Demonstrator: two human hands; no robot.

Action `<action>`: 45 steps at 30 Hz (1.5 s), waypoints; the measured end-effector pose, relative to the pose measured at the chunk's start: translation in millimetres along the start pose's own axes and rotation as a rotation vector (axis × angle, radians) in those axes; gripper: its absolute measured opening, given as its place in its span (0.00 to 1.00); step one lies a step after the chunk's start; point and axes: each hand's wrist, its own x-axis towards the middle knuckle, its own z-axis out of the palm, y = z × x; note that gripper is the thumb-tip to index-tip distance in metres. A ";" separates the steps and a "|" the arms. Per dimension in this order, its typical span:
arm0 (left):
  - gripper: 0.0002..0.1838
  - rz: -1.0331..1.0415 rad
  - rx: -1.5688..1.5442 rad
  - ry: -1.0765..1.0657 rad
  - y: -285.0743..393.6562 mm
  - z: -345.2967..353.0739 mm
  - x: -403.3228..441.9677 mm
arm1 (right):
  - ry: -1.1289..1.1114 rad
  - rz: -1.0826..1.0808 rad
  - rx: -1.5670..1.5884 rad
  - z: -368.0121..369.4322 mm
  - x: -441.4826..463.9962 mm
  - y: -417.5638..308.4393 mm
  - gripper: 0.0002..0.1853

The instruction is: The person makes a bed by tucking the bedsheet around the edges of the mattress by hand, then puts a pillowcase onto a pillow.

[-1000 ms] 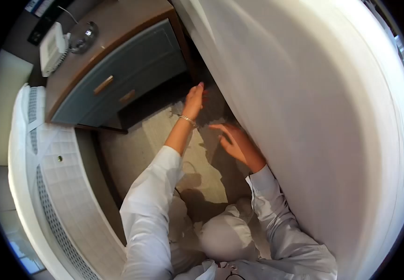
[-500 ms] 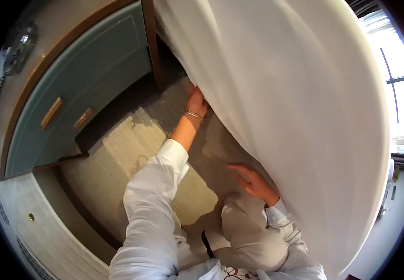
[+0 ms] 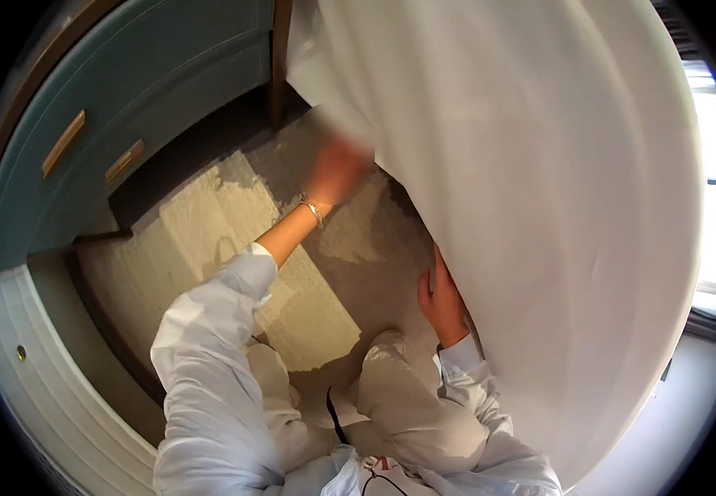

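Observation:
A large white sheet [image 3: 539, 207] drapes down the side of what looks like a bed. My left hand [image 3: 340, 169], a bracelet at its wrist, is at the sheet's lower edge, which flares outward there. Motion smears its fingers, but they appear closed on the cloth. Further along the same edge is my right hand [image 3: 444, 302], thumb apart and fingers stretched out against the hem. Its fingertips are partly hidden by the sheet.
On the left stands a teal drawer cabinet [image 3: 151, 99] with wooden handles. Below it is a white ribbed panel [image 3: 60, 397] with a small brass knob. Sunlight falls across the wooden floor [image 3: 300, 322]. A bright window [image 3: 713, 140] is at the far right.
My left hand has moved slightly left and towards me, drawing the sheet's edge outward. My right hand has come up against the hem, its fingers now stretched along it. The view has shifted.

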 end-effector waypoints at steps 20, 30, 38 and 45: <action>0.22 -0.280 -1.593 -0.048 9.9 -12.0 3.2 | -0.023 -0.031 0.526 -1.8 1.1 -30.7 0.27; 0.17 -0.313 -0.800 0.031 44.1 -13.6 26.1 | 0.079 0.012 -0.093 11.9 10.9 -16.5 0.27; 0.23 0.495 -0.232 -0.122 59.8 -64.5 -25.7 | 0.098 0.018 -0.194 34.8 19.0 13.5 0.25; 0.26 0.784 -0.054 -0.017 81.4 -30.5 -7.2 | 0.121 0.048 -0.249 28.1 -9.2 24.8 0.19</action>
